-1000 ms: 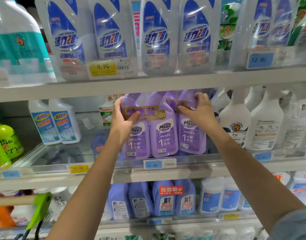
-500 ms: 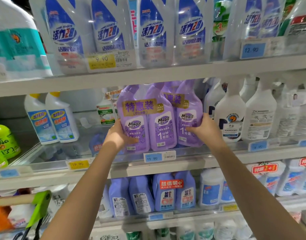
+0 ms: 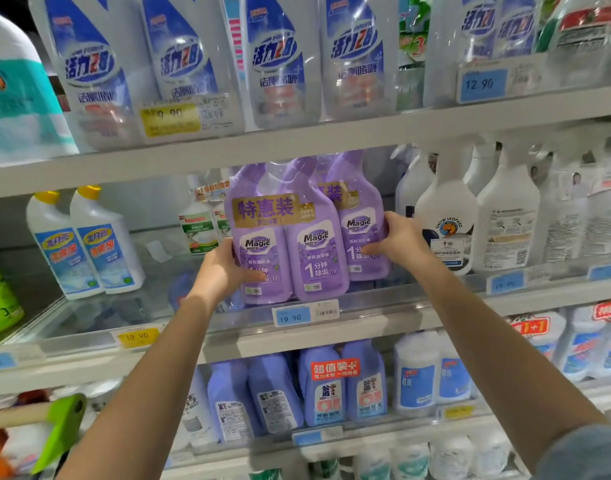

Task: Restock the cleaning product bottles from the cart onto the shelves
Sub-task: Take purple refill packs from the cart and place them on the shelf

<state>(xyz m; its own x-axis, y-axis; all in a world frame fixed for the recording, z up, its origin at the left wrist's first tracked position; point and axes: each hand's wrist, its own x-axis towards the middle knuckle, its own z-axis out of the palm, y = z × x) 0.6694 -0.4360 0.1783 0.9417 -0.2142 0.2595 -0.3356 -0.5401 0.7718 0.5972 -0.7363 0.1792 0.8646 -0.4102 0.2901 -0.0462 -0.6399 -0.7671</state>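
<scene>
We see the left hand [image 3: 224, 268] gripping the lower left side of the purple pack [image 3: 290, 244], thumb across the front label and fingers hidden behind. The right hand [image 3: 399, 242] grips the second pack [image 3: 363, 237], thumb on its label, fingers curled round its right side.

Each pack is two glossy purple plastic bottles with bent necks, shrink-wrapped in clear film, with a gold banner across the shoulders. Both stand upright on the middle shelf [image 3: 418, 336], the second just behind and right of the first, behind a clear plastic rail [image 3: 401, 303] carrying a blue price tag [image 3: 306, 313].

To the right are white, smooth spray bottles [image 3: 446, 220]. To the left are white yellow-capped bottles [image 3: 86, 244]. A green cart handle [image 3: 63, 431] shows at bottom left.

A second ago we had both hands up by the banners. Now they sit low on the labels, and the packs are in much the same spot.
</scene>
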